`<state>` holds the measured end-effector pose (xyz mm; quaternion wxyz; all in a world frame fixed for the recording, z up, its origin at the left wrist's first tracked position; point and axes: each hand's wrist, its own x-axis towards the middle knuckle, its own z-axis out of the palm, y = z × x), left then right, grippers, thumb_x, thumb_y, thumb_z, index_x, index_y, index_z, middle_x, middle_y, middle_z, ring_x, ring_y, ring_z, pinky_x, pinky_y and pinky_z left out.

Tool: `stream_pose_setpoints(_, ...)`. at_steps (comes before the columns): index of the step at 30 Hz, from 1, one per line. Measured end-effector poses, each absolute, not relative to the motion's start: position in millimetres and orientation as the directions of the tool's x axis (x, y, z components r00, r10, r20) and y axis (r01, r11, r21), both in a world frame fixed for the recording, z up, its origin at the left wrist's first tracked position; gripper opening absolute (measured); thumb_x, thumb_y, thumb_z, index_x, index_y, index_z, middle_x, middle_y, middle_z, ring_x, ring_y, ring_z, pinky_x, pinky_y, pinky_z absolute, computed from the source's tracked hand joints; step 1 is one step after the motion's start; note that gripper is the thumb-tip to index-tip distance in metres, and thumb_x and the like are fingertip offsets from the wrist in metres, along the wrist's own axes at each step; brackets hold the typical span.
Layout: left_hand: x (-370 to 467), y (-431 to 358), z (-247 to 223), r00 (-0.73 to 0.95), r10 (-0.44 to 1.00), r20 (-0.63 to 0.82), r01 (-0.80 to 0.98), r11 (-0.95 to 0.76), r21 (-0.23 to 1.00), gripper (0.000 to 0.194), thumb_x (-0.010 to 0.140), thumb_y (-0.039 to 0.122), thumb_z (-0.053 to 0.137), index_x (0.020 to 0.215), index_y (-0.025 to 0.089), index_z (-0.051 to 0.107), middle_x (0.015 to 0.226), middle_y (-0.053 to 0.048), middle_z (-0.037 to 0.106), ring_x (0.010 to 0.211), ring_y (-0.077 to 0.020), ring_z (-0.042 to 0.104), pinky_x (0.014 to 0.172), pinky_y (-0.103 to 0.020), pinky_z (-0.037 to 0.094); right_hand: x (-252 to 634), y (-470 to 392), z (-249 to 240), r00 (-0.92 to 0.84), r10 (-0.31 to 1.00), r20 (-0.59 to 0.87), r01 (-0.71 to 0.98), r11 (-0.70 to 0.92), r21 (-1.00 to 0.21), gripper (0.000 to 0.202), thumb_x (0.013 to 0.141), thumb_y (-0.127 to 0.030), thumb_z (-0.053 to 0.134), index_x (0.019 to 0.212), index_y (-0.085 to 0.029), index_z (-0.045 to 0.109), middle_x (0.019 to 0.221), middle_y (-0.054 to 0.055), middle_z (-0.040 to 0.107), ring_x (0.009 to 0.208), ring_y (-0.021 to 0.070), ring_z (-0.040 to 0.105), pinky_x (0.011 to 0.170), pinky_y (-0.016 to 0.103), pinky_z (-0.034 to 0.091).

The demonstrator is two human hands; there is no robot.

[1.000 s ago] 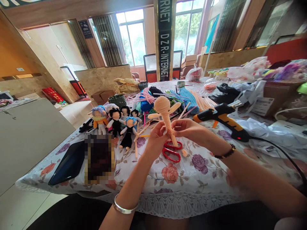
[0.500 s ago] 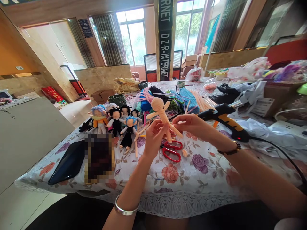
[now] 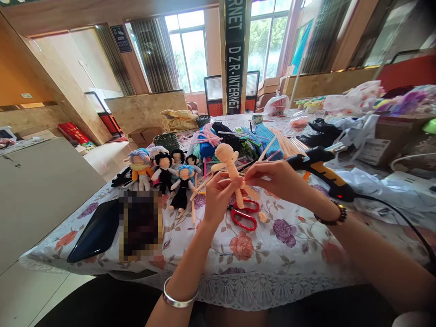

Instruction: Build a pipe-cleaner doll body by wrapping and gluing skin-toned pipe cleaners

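A bare peach doll point(image 3: 232, 169), wound from fuzzy stems like pipe cleaners, is tilted above the table with its head up and to the left. My left hand point(image 3: 218, 196) pinches it at the waist between thumb and fingers. At the hip and upper leg, my right hand point(image 3: 269, 178) has its thumb and fingertips closed on the doll; the exact contact point is partly hidden. Below the doll lie red-handled scissors point(image 3: 244, 220), and beside them a small peach coil point(image 3: 262, 216). Several finished dolls point(image 3: 163, 171) with yarn-like hair and clothes sit to the left.
A black and orange glue gun point(image 3: 327, 175) lies at the right, its cord trailing to the edge. Bundles of coloured stems point(image 3: 262, 135) are piled behind the doll. A dark tray-like object point(image 3: 97, 231) rests at the left front. Plastic bags point(image 3: 364, 181) cover the right side.
The doll has turned slightly and shifted a little down, its legs now at a different angle. My right hand has moved slightly to the right; both hands keep hold.
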<state>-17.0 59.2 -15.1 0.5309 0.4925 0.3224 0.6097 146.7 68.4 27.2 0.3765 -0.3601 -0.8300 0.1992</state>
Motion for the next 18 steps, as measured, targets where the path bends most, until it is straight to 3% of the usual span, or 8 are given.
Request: stream_pose_setpoints(18,-17.5,59.8,-16.3,0.057,0.964,0.259,-0.317,-0.229,0.920,0.032,0.065,0.038,0.072,0.082,0.017,0.056,0.066,-0.001,0.068,0.049,-0.0139,0.062,0.046,-0.023,0.047,146.8,69.1,23.8,-0.405,0.662,0.630,0.581,0.719,-0.382,0.015,0.081,-0.020,0.054,0.071,-0.022,0.065,0.077,0.001,0.068,0.065,0.0121,0.059,0.064,0.026,0.045)
